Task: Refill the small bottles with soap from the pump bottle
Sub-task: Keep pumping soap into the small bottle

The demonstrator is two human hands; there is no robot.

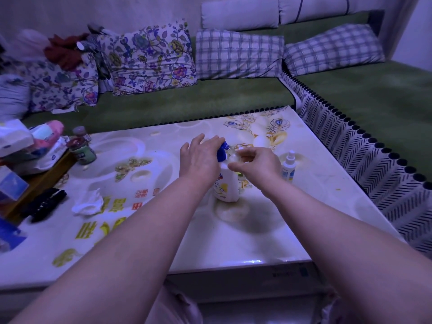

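Observation:
A white pump bottle (225,187) with a blue pump head (222,153) stands upright in the middle of the table. My left hand (198,157) lies flat over the blue pump head, fingers straight. My right hand (256,163) pinches a small clear bottle (233,156) held up against the pump's spout; the small bottle is mostly hidden by my fingers. A second small bottle (288,166), white with a spray cap, stands upright on the table just right of my right hand.
The patterned table (163,230) carries a crumpled tissue (87,203), a dark comb-like object (44,204), two jars (81,148) and tissue packs (16,139) at the left. A green sofa with cushions (238,54) runs behind and to the right.

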